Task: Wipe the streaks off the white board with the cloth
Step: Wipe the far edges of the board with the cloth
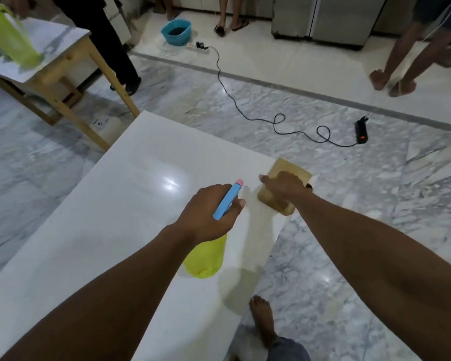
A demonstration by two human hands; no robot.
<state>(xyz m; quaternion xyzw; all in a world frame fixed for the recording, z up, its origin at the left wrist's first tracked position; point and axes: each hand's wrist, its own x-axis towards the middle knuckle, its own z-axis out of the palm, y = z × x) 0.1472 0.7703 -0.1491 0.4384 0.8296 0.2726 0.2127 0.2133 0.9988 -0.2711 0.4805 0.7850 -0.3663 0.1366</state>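
Note:
The white board (120, 209) lies flat in front of me and reaches from the lower left to its far corner. A tan folded cloth (290, 171) sits at the board's right edge, partly over it. My right hand (287, 187) presses flat on the cloth with fingers spread. My left hand (210, 211) grips a spray bottle with a yellow body (206, 257) and a blue trigger head (228, 199), held above the board near its right side. I cannot make out streaks on the glossy surface.
A wooden table (63, 61) with a green jug (9, 36) stands at the back left. A black cable (245, 110) and power strip (361, 131) lie on the marble floor. A blue basin (176, 31) and several standing people are at the back. My bare foot (263, 321) is beside the board.

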